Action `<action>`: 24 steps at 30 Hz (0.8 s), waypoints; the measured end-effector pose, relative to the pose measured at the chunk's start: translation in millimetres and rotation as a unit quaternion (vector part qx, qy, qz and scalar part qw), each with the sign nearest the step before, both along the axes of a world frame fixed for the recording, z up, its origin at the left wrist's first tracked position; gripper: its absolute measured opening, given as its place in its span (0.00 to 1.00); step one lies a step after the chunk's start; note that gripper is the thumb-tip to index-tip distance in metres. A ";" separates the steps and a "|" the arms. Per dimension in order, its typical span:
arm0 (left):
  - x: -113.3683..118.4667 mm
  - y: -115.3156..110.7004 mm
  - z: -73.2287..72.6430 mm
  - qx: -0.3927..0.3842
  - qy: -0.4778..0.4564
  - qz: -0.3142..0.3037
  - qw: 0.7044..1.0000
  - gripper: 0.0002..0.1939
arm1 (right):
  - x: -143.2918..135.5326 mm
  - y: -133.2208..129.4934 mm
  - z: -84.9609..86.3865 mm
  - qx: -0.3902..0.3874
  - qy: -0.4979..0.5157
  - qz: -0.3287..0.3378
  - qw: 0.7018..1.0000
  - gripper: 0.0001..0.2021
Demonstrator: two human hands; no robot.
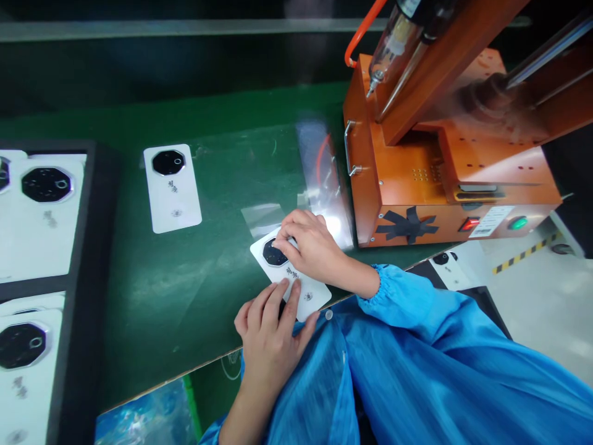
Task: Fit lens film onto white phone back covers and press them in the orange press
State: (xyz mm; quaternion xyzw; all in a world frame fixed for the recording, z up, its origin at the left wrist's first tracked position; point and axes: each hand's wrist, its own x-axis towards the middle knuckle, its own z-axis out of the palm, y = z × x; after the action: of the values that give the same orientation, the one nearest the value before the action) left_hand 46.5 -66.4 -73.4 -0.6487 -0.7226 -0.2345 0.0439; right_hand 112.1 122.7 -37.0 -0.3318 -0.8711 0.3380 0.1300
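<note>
A white phone back cover (309,298) lies tilted on the green mat at the table's front edge, with a black camera plate (274,252) at its upper end. My left hand (273,330) holds it at the lower end, fingertips on its face and thumb by the bottom corner. Over the camera plate, my right hand (312,244) is closed in a pinch, thumb and fingertips at the plate's right edge. Whatever lies between those fingertips is too small or hidden to name. Just beyond the cover lies a clear film piece (263,217).
Another white phone back cover (175,201) lies on the mat to the left. A black tray (76,309) at far left holds several more. An orange press machine (370,179) stands on the right, a clear plastic sheet (324,179) beside it. More covers (451,269) lie below right.
</note>
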 end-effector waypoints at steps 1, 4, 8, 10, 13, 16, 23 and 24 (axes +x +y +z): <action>-0.1 0.0 -0.2 -0.001 0.001 -0.001 1.000 0.34 | -0.3 0.5 -0.8 0.008 -0.003 -0.006 1.000 0.08; -0.2 -0.1 -0.4 -0.002 0.004 -0.004 1.000 0.35 | -0.8 2.2 -2.5 0.022 -0.008 -0.016 1.000 0.07; -0.7 -0.3 0.0 -0.005 0.008 -0.008 1.000 0.35 | -1.1 2.6 -3.4 0.031 -0.008 -0.021 0.999 0.07; -1.1 -0.4 0.5 -0.004 0.009 -0.009 1.000 0.34 | -1.4 2.1 -3.5 0.036 -0.005 -0.021 0.999 0.08; -1.4 -0.3 0.9 -0.005 0.011 -0.010 1.000 0.34 | -2.0 1.0 -3.8 0.048 -0.004 -0.021 0.999 0.08; -1.5 0.0 0.4 -0.004 0.010 -0.010 1.000 0.35 | -2.1 -0.2 -4.5 0.062 -0.001 -0.022 0.998 0.09; -1.7 0.0 -1.5 -0.005 0.012 -0.005 1.000 0.36 | 0.4 -1.8 -0.8 0.009 0.037 -0.024 0.999 0.08; -1.6 0.0 -1.5 -0.004 0.012 -0.005 1.000 0.36 | 1.0 -2.1 1.1 -0.005 0.047 -0.022 0.999 0.08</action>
State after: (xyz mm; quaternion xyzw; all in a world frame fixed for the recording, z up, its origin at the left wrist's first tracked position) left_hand 45.0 -66.4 -74.9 -0.6549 -0.7201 -0.2240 0.0486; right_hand 113.0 120.6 -35.9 -0.3351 -0.8549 0.3547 0.1762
